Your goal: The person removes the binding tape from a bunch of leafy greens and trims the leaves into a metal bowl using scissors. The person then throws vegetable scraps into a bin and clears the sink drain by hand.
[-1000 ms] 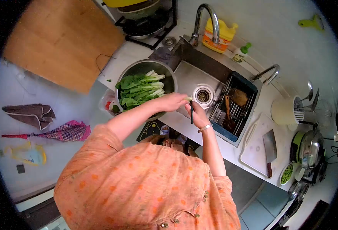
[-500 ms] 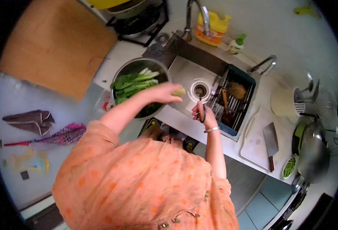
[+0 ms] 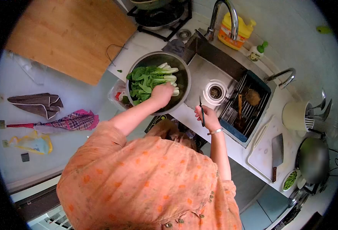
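My left hand [image 3: 163, 96] is inside the steel bowl [image 3: 185, 96], its curled fingers closed around the white stem end of the bok choy [image 3: 144, 82]. The fingertips are partly hidden. Green leaves and pale stalks fill the upper left part of the bowl, on the counter left of the sink. In my right hand [image 3: 210, 119], over the sink's front edge, is a pair of dark scissors [image 3: 202, 109]. Their thin blades point up and away from me, toward the sink drain [image 3: 215, 92].
A rack tray [image 3: 238, 132] with a brush [image 3: 252, 97] occupies the sink's right side. A cleaver [image 3: 277, 151] lies on the white cutting board [image 3: 259, 159]. Near it is a bowl of chopped greens [image 3: 290, 180]. Taps [image 3: 236, 23] and a yellow jug [image 3: 232, 32] line the back.
My left hand has moved from over the sink edge, where it held something pale, down into the bowl onto the bok choy. My right hand keeps the scissors near the sink. The view has shifted.
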The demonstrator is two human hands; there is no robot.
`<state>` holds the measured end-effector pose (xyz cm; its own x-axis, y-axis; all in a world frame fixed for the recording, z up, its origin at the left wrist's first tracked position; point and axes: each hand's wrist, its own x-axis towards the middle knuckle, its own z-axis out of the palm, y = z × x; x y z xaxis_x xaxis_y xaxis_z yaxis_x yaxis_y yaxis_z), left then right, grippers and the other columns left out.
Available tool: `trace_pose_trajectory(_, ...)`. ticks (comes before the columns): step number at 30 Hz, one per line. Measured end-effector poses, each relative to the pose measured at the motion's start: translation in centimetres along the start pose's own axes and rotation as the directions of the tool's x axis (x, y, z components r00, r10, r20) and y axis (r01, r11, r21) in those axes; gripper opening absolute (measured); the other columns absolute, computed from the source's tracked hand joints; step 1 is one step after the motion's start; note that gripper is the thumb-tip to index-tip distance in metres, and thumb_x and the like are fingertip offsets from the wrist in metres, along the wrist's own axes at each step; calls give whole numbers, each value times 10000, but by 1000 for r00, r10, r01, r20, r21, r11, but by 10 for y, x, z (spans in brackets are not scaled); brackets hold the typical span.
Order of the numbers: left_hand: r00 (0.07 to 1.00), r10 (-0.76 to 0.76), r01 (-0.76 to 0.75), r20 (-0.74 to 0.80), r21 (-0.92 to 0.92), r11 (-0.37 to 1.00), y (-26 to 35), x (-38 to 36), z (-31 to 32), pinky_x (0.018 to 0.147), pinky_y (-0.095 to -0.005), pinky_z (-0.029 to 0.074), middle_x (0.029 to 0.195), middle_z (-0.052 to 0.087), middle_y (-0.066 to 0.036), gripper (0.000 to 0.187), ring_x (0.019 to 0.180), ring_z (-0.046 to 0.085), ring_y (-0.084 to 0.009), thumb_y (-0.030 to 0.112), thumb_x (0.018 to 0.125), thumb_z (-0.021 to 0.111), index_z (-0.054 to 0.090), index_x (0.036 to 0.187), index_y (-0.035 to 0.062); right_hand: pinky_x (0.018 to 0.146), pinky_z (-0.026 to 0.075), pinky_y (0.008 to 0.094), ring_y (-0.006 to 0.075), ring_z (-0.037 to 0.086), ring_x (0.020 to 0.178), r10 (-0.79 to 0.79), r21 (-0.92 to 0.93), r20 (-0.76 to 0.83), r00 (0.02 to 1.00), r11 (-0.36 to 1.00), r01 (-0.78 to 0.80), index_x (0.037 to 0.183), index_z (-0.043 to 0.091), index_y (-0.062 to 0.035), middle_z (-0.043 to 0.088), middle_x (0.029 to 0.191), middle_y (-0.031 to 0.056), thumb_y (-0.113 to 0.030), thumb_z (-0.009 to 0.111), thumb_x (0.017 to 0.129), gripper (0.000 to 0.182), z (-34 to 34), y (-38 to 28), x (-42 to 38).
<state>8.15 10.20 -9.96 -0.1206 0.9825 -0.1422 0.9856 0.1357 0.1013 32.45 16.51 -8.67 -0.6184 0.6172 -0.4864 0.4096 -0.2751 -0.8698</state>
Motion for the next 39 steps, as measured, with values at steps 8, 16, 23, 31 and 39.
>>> trace_pose_trajectory(8,975,218,-200,-34,-557,806,-15,14,-60,687,-369,455,831,613,-145,400,765,600,-278,318,715,702,556,936,18,671,425,400,375,546,731,-179,-373,61,982,908,189,819,555,42,566,771,247,-556,492,816,602,33,-32,11)
trace_pose_trajectory(16,967,251,-167,37,-654,738,8,28,-68,642,-333,449,766,616,-119,304,674,559,-191,305,771,656,603,861,19,685,416,408,380,549,756,-124,-178,15,992,976,125,801,545,44,562,795,266,-583,456,823,634,25,-23,28)
trace_pose_trajectory(23,980,197,-121,26,-708,696,29,31,-86,695,-322,453,834,638,-109,313,754,587,-171,282,780,650,608,958,27,735,430,380,341,578,825,-54,-174,-11,998,983,51,887,583,55,593,830,255,-666,415,789,747,7,-17,21)
trace_pose_trajectory(31,904,413,-211,110,-725,656,33,45,-69,645,-328,452,792,632,-137,250,683,580,-189,224,783,626,604,905,7,693,445,374,310,600,761,-95,-332,-30,995,940,80,901,600,49,608,789,228,-687,416,769,770,-2,-51,8)
trace_pose_trajectory(39,824,547,-286,150,-723,629,35,63,-69,629,-332,439,723,605,-125,253,643,557,-199,264,791,619,585,845,19,450,431,320,208,557,455,-19,-89,-108,994,996,9,593,551,7,555,537,123,-578,430,845,648,5,-35,11)
